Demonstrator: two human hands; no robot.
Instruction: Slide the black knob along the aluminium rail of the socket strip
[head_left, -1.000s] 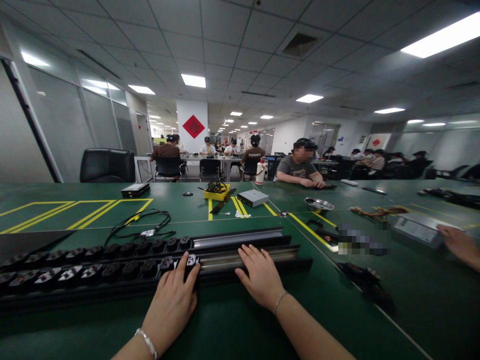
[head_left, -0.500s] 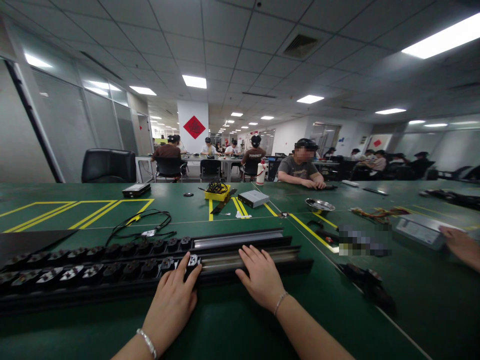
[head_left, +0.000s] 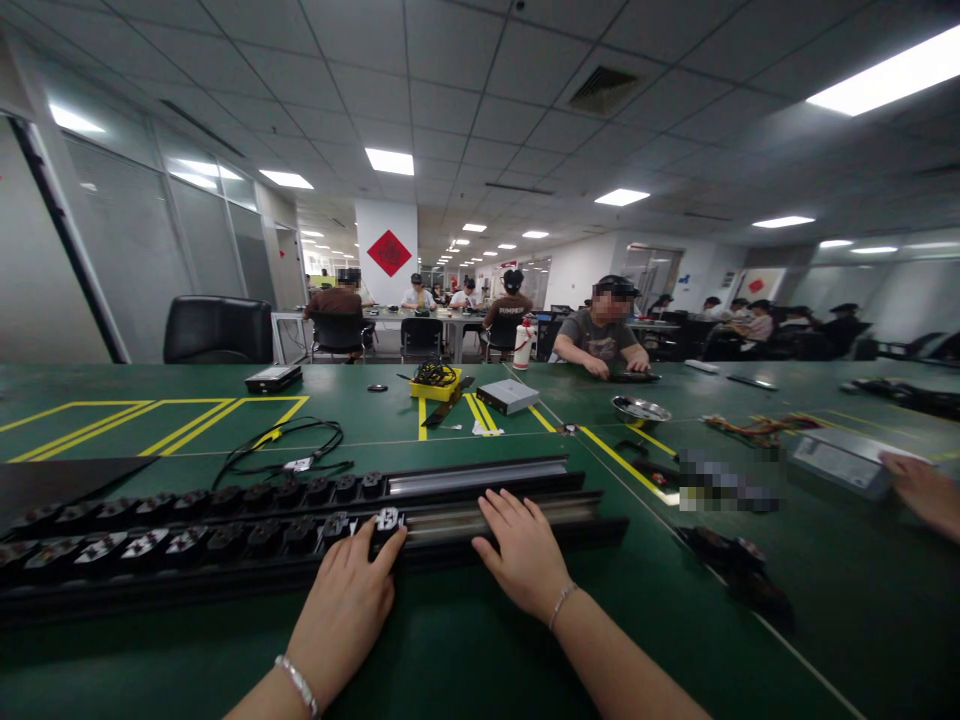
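My left hand (head_left: 346,598) has its thumb and index finger around a small black socket module with a white-marked top (head_left: 387,519). That module sits in the nearer long black rail (head_left: 517,515), at the right end of a row of similar modules. Flat across the bare metal channel of the same rail lies my right hand (head_left: 525,560), fingers stretched out and holding nothing. A second black rail (head_left: 480,478) runs behind, its left part filled with several modules. The undersides of my left fingers are hidden.
Behind the rails lie a black cable (head_left: 289,450), a yellow bin (head_left: 435,384), a grey metal box (head_left: 507,397) and a steel bowl (head_left: 640,410). At right, another person's hand (head_left: 926,492) touches a silver power supply (head_left: 840,462). A co-worker (head_left: 604,335) sits opposite.
My left index finger has bent and drawn slightly down, baring more of the module's white top. My right hand stays put. The co-worker opposite has moved their hands apart.
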